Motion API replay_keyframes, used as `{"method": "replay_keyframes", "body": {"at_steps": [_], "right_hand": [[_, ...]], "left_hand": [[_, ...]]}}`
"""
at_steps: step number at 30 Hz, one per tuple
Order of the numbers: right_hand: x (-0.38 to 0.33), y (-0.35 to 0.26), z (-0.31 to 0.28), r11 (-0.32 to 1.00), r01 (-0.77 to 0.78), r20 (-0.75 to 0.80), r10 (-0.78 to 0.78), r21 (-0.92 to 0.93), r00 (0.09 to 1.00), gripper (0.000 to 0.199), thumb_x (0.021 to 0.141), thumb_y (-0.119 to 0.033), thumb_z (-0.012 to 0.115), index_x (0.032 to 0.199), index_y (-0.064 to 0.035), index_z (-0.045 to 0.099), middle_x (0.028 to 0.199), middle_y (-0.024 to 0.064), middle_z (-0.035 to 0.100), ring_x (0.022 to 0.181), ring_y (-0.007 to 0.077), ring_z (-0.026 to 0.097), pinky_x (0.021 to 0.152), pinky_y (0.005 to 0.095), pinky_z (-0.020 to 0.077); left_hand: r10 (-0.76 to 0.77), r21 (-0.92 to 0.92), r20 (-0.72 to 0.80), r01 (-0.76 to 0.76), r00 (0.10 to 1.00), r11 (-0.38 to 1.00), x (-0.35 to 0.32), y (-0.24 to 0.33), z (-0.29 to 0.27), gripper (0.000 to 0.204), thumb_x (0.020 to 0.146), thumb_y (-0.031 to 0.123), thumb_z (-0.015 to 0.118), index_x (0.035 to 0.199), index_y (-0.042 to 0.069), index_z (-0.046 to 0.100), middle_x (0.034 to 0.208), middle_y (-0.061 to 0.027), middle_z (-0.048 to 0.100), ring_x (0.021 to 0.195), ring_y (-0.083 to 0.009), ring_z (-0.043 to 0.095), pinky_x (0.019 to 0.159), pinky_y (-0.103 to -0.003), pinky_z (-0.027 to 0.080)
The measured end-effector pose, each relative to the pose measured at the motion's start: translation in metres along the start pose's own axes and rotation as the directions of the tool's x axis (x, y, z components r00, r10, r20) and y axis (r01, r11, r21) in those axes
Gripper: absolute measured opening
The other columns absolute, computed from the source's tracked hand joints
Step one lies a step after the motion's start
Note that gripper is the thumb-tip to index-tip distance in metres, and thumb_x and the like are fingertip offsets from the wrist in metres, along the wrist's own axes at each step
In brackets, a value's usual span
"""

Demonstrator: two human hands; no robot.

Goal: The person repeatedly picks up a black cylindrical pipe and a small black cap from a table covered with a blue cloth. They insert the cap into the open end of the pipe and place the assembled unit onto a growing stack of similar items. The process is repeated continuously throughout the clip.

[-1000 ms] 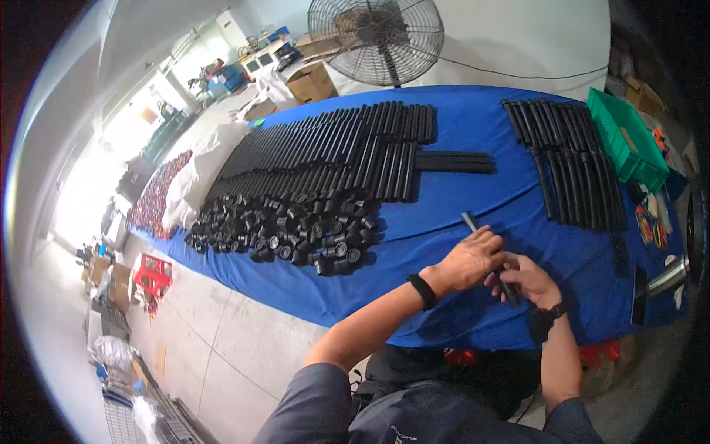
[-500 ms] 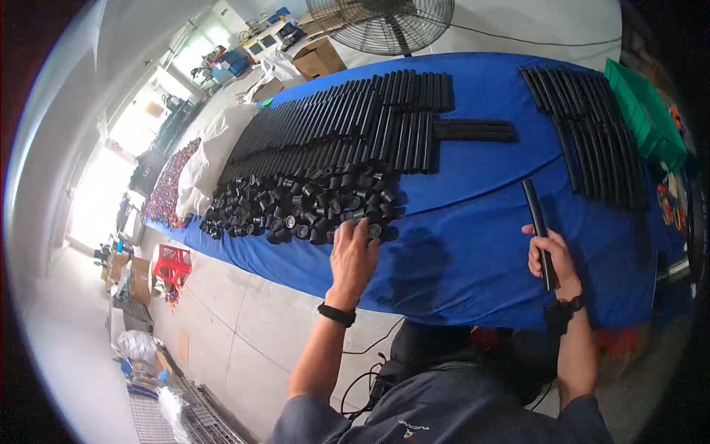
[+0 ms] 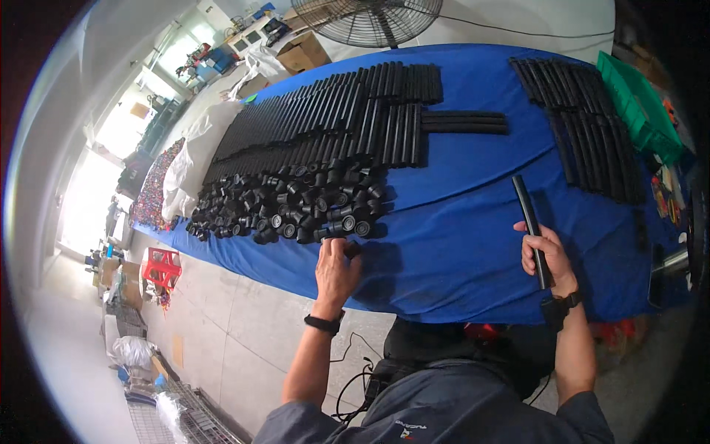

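My right hand [image 3: 546, 255] is wrapped round a short black tube [image 3: 526, 214], held tilted above the blue cloth with its far end pointing away from me. At the near edge of a heap of black end caps [image 3: 274, 203], my left hand [image 3: 337, 272] is closed, its fingertips and thumb pinching one black cap [image 3: 353, 250]. That cap is partly hidden by the fingers. Rows of similar black tubes [image 3: 296, 118] lie side by side beyond the heap. Two or three more tubes [image 3: 464, 123] lie crosswise at the right end of those rows.
A second group of black tubes [image 3: 592, 133] lies at the table's right, beside a green bin [image 3: 640, 111]. Blue cloth [image 3: 444, 222] covers the table. White plastic sheeting [image 3: 194, 159] and small coloured pieces [image 3: 157, 185] are at the left. A large fan [image 3: 370, 18] stands behind.
My left hand has drawn back a little toward me from the heap, with a cap now in its fingers. My right hand still holds the tube. The view has shifted slightly.
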State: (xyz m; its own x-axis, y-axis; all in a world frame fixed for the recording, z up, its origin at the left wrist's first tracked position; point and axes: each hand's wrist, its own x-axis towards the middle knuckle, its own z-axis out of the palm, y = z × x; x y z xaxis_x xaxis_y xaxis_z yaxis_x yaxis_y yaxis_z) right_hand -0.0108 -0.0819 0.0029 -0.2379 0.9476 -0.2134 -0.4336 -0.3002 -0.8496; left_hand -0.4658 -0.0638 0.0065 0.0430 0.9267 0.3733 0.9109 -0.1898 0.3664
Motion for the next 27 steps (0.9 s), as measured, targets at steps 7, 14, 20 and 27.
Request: {"method": "replay_keyframes", "body": {"at_steps": [7,14,20,27], "right_hand": [[-0.001,0.000,0.007,0.995,0.061,-0.023,-0.063,-0.080,0.998,0.036,0.101,-0.020,0.060,0.132,-0.0018,0.052,0.070,0.0016,0.055,0.054,0.0103,0.054,0.050,0.0264,0.0477],[-0.025,-0.017,0.023,0.854,0.000,-0.143,-0.087,-0.520,0.986,0.032,0.098,-0.017,0.065,0.127,-0.0036,0.058,0.085,-0.0007,0.059,0.072,0.0075,0.057,0.064,0.0246,0.0497],[-0.052,-0.028,0.032,0.372,-0.041,-0.181,-0.349,-0.927,0.919,0.034,0.088,-0.020,0.077,0.111,0.0009,0.063,0.080,0.0077,0.060,0.072,0.0152,0.055,0.067,0.0338,0.0475],[-0.048,-0.012,0.039,0.406,-0.106,-0.279,-0.397,-0.908,0.874,0.039,0.083,-0.015,0.082,0.108,-0.0010,0.056,0.085,0.0074,0.064,0.077,0.0141,0.060,0.071,0.0330,0.0496]], "left_hand": [[0.017,-0.858,0.501,0.499,0.866,-0.123,0.054,0.102,-0.018,0.022,0.096,0.010,0.061,0.117,0.003,0.061,0.110,-0.0094,0.065,0.095,-0.0200,0.065,0.079,-0.034,0.056],[0.629,-0.493,0.540,0.816,0.559,-0.302,0.111,0.165,0.126,0.025,0.096,0.019,0.057,0.115,0.003,0.062,0.100,-0.0077,0.064,0.079,-0.0188,0.060,0.064,-0.031,0.050],[0.754,-0.407,0.513,0.889,0.411,-0.208,0.105,0.210,0.148,0.033,0.090,0.017,0.065,0.121,0.004,0.062,0.085,-0.0093,0.062,0.066,-0.0196,0.060,0.059,-0.032,0.051],[0.916,-0.363,0.303,0.921,0.262,-0.143,0.101,0.196,0.151,0.056,0.085,0.018,0.075,0.138,0.005,0.061,0.092,-0.0140,0.069,0.072,-0.0202,0.063,0.062,-0.033,0.052]]}}
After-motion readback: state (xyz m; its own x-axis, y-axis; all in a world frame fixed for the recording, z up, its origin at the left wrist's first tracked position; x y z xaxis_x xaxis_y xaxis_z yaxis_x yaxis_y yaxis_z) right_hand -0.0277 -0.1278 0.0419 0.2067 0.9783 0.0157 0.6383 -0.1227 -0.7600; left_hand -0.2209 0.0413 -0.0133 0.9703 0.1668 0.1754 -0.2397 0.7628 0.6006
